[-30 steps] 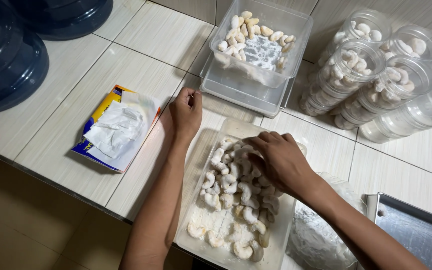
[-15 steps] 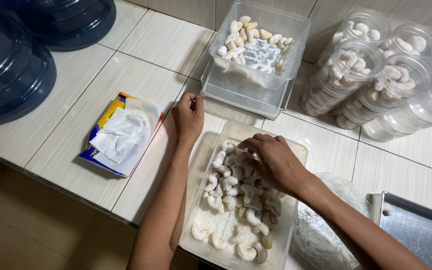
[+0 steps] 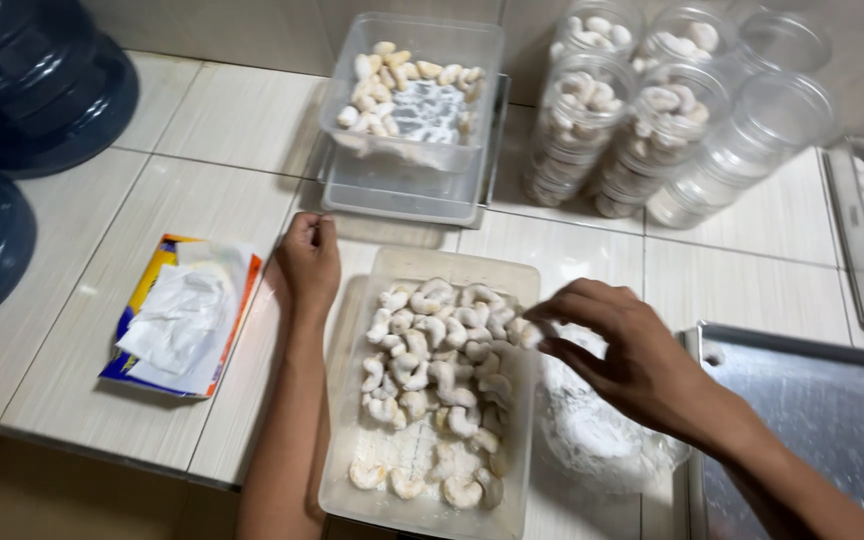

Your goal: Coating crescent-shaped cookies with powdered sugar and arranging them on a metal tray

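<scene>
The left hand (image 3: 310,262) rested curled against the far-left corner of the clear tub (image 3: 352,470) of crescent cookies (image 3: 439,385) on the tiled floor (image 3: 202,150). The right hand (image 3: 620,355) pinched one cookie (image 3: 529,334) at the tub's right edge.

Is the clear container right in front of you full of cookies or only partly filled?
Partly filled. The clear container holds a loose layer of crescent cookies, bare powdery bottom showing near its front end; no lid on it.
</scene>
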